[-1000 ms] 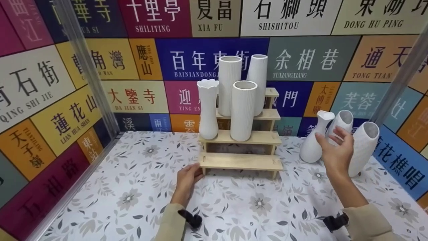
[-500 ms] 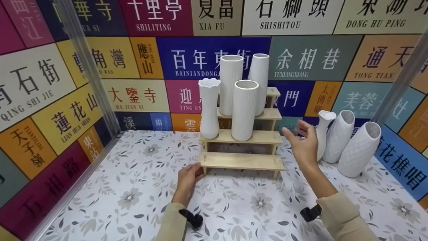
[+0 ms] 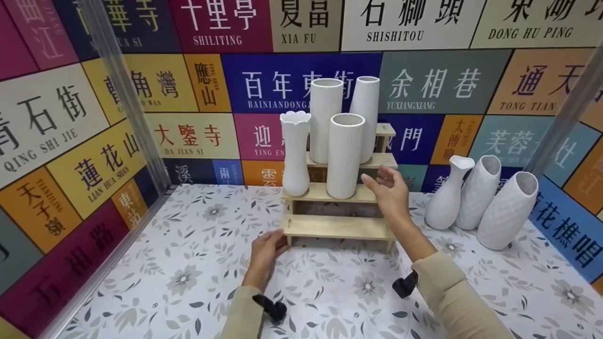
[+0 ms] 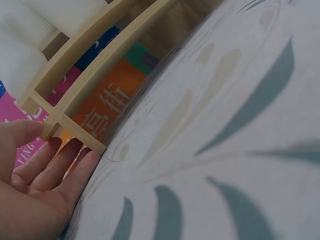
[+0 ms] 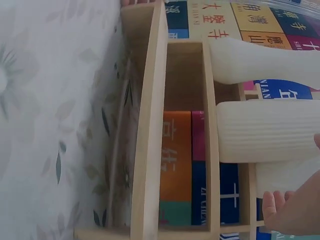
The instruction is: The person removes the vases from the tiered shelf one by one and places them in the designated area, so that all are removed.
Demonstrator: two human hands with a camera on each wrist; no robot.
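Observation:
A light wooden stepped shelf (image 3: 339,227) stands on the table. My left hand (image 3: 264,249) holds the left end of its lowest step; in the left wrist view the thumb lies against the board (image 4: 85,82) and the fingers reach its leg. A scalloped white vase (image 3: 296,155) and a ribbed cylindrical vase (image 3: 346,162) stand on the second step. Behind them, one step up, are a taller ribbed vase (image 3: 321,122) and a tapered vase (image 3: 368,106). My right hand (image 3: 392,195), holding nothing, is by the right end of the second step, fingers apart and slightly bent.
Three white vases stand together at the right: a slim-necked one (image 3: 442,202), a textured one (image 3: 478,197) and a wider textured one (image 3: 509,212). A floral cloth (image 3: 330,287) covers the table. Sign-printed walls (image 3: 445,82) enclose the back and sides.
My right hand has moved left from the three vases at the right to the shelf's right end. My left hand stays at the lowest step. The vases have not moved.

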